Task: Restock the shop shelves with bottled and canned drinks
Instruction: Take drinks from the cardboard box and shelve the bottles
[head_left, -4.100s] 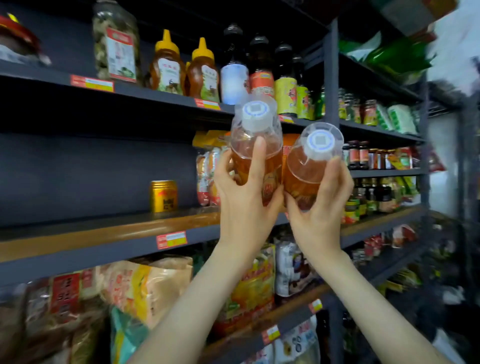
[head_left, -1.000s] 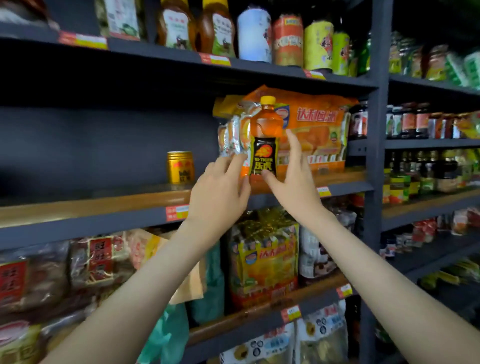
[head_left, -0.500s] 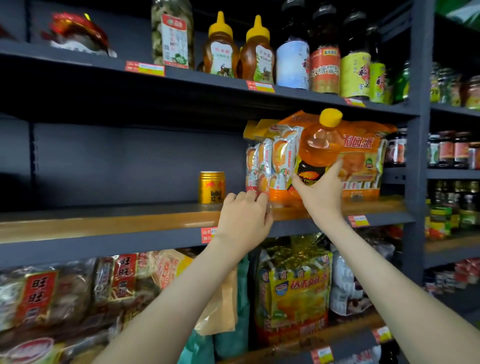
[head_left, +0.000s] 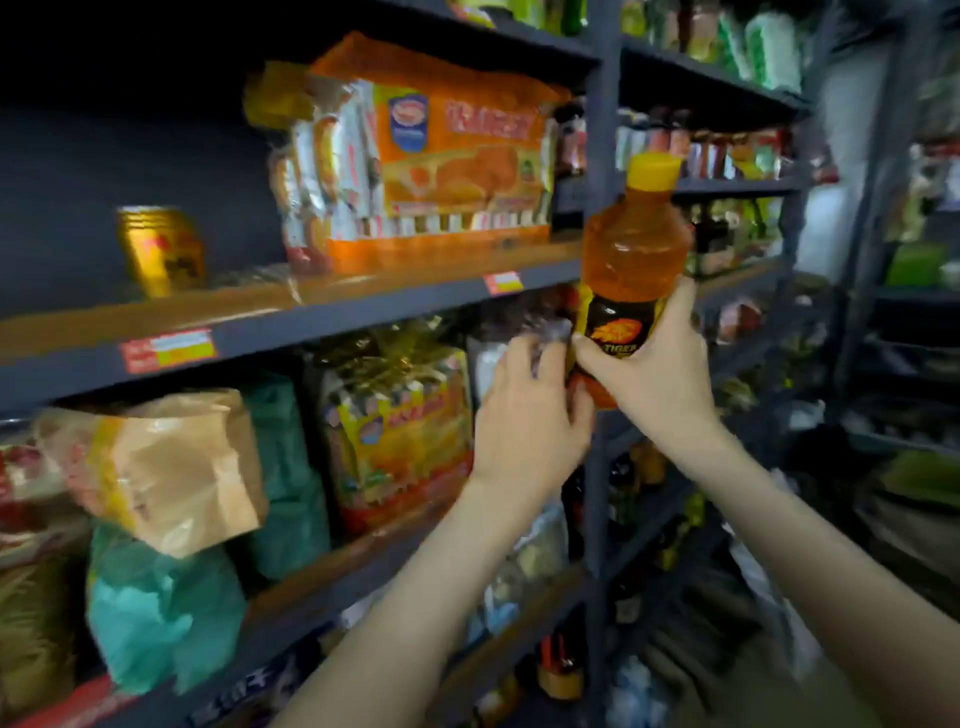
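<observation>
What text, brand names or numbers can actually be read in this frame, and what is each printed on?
"TIGER": on the black label of the orange bottle held in the right hand.
Large orange snack pack: blue logo and pale characters, too blurred to read.
Gold can: print unreadable.
Shelf price tags: too blurred to read.
Yellow snack bag on the shelf below: lettering smeared, unreadable.

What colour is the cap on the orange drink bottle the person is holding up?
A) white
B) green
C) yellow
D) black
C: the clear plastic bottle of orange drink held in the right hand has a round yellow cap on top, above its black label.
</observation>
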